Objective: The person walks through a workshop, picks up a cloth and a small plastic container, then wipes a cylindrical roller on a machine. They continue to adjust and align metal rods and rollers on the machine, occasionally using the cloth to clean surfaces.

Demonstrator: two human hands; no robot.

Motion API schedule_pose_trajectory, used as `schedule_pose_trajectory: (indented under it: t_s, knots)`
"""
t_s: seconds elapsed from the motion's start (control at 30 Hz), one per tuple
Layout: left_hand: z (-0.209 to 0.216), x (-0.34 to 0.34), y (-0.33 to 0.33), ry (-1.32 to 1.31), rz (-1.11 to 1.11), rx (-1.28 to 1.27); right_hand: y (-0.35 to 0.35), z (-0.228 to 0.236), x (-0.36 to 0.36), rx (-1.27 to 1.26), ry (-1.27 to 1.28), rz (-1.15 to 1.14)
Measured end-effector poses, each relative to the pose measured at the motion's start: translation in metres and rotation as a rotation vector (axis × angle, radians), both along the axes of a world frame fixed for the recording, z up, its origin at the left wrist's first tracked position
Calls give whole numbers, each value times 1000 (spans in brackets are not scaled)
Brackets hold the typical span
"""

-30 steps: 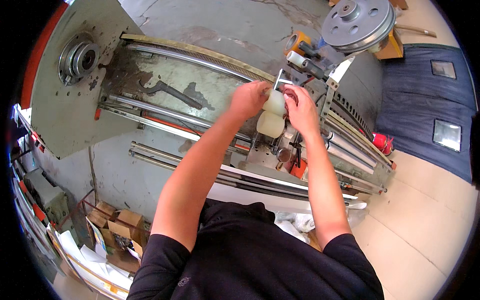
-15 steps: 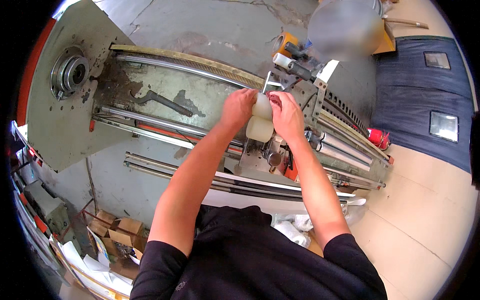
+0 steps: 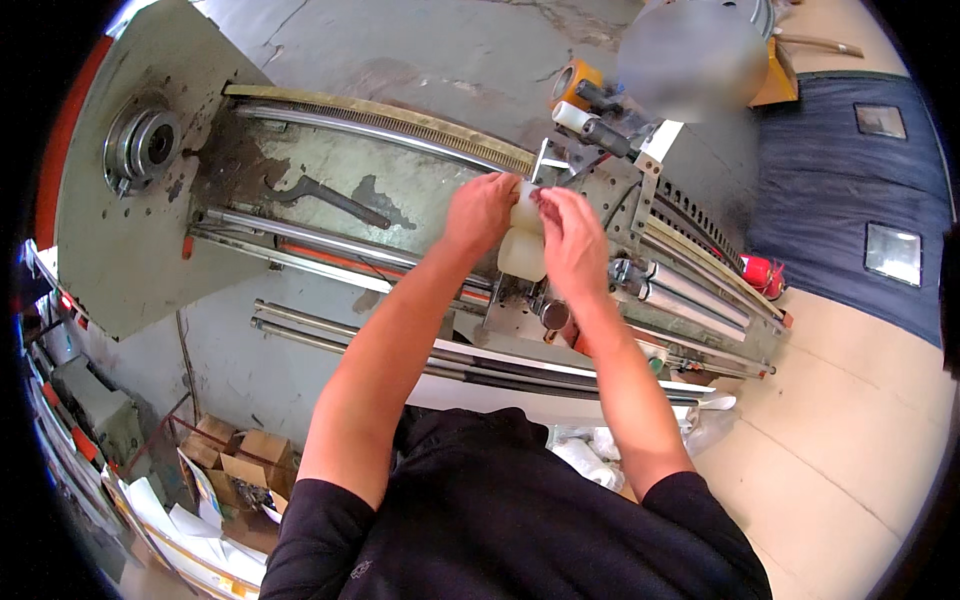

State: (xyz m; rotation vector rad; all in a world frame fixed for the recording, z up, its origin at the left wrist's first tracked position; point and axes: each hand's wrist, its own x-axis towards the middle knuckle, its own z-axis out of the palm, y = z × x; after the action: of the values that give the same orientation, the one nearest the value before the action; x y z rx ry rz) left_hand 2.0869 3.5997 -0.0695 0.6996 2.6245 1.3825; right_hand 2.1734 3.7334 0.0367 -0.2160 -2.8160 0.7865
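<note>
Two short, thick white rollers sit one behind the other on the machine carriage: the nearer roller point(image 3: 522, 255) shows plainly, while the farther roller point(image 3: 526, 208) is partly covered by my hands. My left hand point(image 3: 482, 213) is closed against the left end of the farther roller, its fingertips curled over the top. At that roller's right end, my right hand point(image 3: 573, 235) has thumb and fingers drawn together in a pinch. Whatever lies between those fingertips is too small to make out. A metal bracket point(image 3: 543, 160) stands just beyond the hands.
On the machine bed lies a dark hook wrench point(image 3: 330, 198). A round chuck point(image 3: 150, 145) is mounted on the left housing. Loose metal rods point(image 3: 330, 335) run along the near side. Further right are a roll of orange tape point(image 3: 573, 84) and a red fire extinguisher point(image 3: 763, 275).
My right hand has turned slightly and come a little nearer, its fingers now pinched closer at the farther roller's end. My left hand stays at the roller. The whole view has shifted slightly.
</note>
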Motion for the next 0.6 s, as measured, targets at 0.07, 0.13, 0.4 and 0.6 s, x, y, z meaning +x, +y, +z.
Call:
schedule_pose_trajectory:
  t_s: [0.07, 0.13, 0.4, 0.6]
  knots:
    - [-4, 0, 0, -33, 6, -19, 12, 8, -25, -120, -220, -23]
    - [-6, 3, -1, -32, -10, 0, 29, -1, -43, -12, -224, 27]
    - [-15, -14, 1, -153, -51, -140, 19, -15, -1, -88, -80, -21]
    - [-16, -30, 6, -278, -282, -340, -10, -8, 41, 71, 32, -24]
